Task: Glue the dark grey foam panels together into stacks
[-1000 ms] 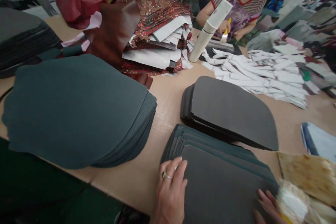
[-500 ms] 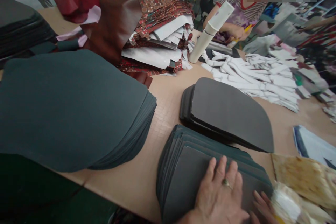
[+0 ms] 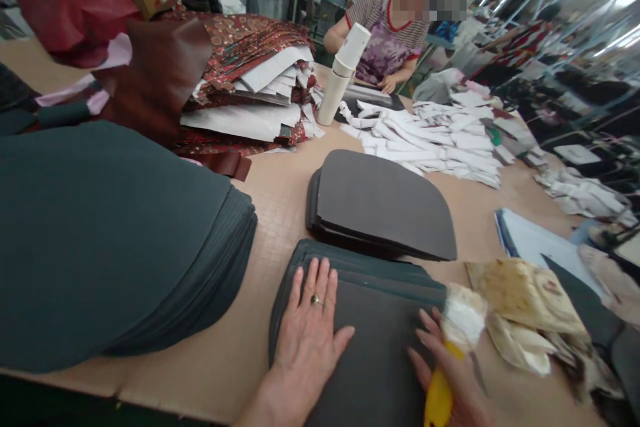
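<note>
My left hand, with a ring on one finger, lies flat on a stack of dark grey-green sheets. Its fingers point away from me and the thumb is spread to the right. At the stack's right side, my right hand holds a brush with a yellow handle and pale bristles pointing up. The fingertips of that hand rest at the sheets. Just behind is a second stack of grey rounded sheets.
A tall pile of larger dark green pieces is at left. Patterned red material, a white tube and white strips lie farther back. A stained cloth is at right. A co-worker is across the table.
The view has swung right. My left hand has moved to the left part of the stack. The brush in my right hand now shows more fully.
</note>
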`<state>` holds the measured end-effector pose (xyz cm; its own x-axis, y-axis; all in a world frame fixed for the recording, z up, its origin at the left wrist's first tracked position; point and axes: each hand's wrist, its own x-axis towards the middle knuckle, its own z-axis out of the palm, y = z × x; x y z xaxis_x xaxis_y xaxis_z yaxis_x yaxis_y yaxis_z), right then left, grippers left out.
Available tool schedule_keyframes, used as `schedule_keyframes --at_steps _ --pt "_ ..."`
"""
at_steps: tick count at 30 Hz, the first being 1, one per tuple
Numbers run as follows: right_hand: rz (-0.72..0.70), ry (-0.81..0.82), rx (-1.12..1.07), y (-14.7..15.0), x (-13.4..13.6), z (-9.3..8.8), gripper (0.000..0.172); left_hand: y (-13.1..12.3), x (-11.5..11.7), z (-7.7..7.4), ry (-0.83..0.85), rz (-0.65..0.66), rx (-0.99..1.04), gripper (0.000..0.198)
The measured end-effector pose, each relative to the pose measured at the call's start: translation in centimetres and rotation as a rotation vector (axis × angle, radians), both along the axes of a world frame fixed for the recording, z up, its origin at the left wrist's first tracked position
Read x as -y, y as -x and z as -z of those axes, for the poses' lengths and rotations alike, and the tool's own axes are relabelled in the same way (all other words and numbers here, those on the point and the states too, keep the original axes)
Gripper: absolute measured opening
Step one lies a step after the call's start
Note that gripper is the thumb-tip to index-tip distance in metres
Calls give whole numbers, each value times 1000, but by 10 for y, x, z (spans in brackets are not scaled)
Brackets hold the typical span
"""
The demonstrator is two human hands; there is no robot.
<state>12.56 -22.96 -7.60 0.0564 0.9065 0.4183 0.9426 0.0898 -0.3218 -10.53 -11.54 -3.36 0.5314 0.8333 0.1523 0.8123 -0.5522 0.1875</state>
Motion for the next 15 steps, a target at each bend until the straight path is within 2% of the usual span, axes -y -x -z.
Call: schedule_keyframes --at_steps 3,5,7,10,12,15 --pt "-117 95 -57 15 -27 -10 39 -2 2 1 -58 13 -25 64" --pt "-117 120 -94 4 -31 -12 35 -2 2 2 -86 21 -43 64" --pt "12 80 -106 -21 -19 -10 33 0 2 4 -97 30 -50 65" --pt "236 0 -61 -60 14 -5 37 0 0 9 -97 33 -47 66" --pt "240 -23 -39 -69 29 4 37 -1 -1 9 -84 21 -53 66" --pt "112 -49 -54 -56 25 23 26 -1 -8 -3 -69 -15 -62 62"
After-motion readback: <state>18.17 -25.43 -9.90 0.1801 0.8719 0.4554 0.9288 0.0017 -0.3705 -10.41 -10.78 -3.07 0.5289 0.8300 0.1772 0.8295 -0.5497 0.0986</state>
